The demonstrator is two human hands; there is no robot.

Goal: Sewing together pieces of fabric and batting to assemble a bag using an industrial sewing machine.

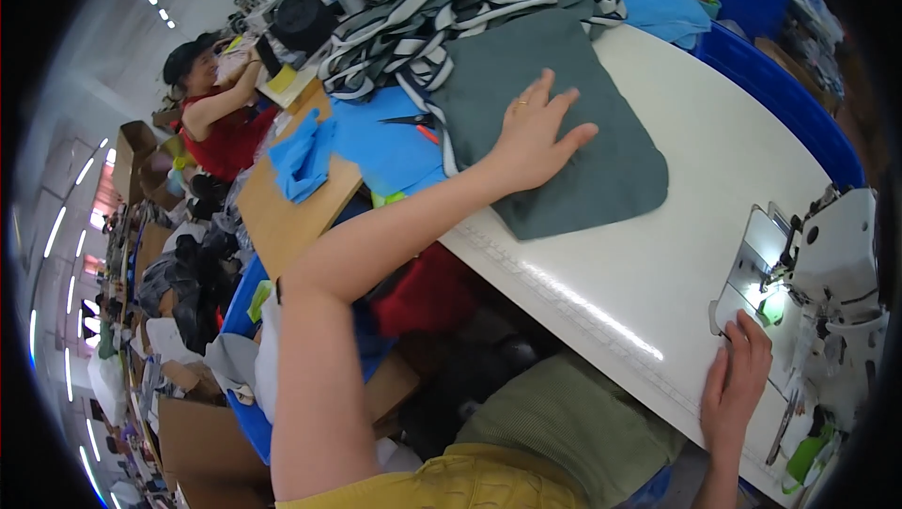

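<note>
My left hand (537,138) lies with fingers spread on a dark green fabric panel (601,166), which rests flat on the white sewing table (676,124). Beyond the panel rises a heap of green cloth with black-and-white striped edging (413,25). Over at the right, my right hand (740,379) rests by the metal plate of a sewing machine (841,246), fingers extended towards the lit needle area. I see nothing held in either hand. Dark-bladed scissors (413,120) with orange on the handle lie on blue cloth (381,138) left of the panel.
A blue bin (780,86) curves along the table's far right edge. More blue cloth (653,2) is piled at the back. On the left stand a wooden board (287,218) and a cardboard box (207,439). A person in red (221,115) works at the far left.
</note>
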